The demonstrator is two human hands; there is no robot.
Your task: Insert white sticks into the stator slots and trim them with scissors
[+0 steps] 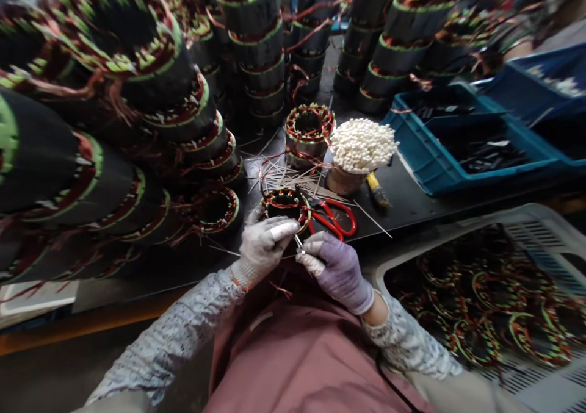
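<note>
In front of me stands a small wire-wound motor stator (297, 204) with green insulation and copper-red windings. My left hand (265, 246), in a whitish glove, is closed at its near left rim; what its fingers pinch is hidden. My right hand (339, 269), in a purple glove, is just to the right, with thumb and fingers closed on a slim, shiny rod-like piece (298, 242) pointing toward the stator. Red-handled scissors (350, 218) lie beside the stator. Behind are scattered thin white sticks (293, 178) and another stator (304, 147) with loose copper leads.
Tall stacks of stators (260, 59) crowd the left and back. A cup (343, 181) packed with white sticks stands beside a yellow-handled tool (376, 188). Blue bins (428, 175) hold dark parts at right. Below them, a pale crate (540, 230) holds several stators. A person's arm (519, 48) shows at top right.
</note>
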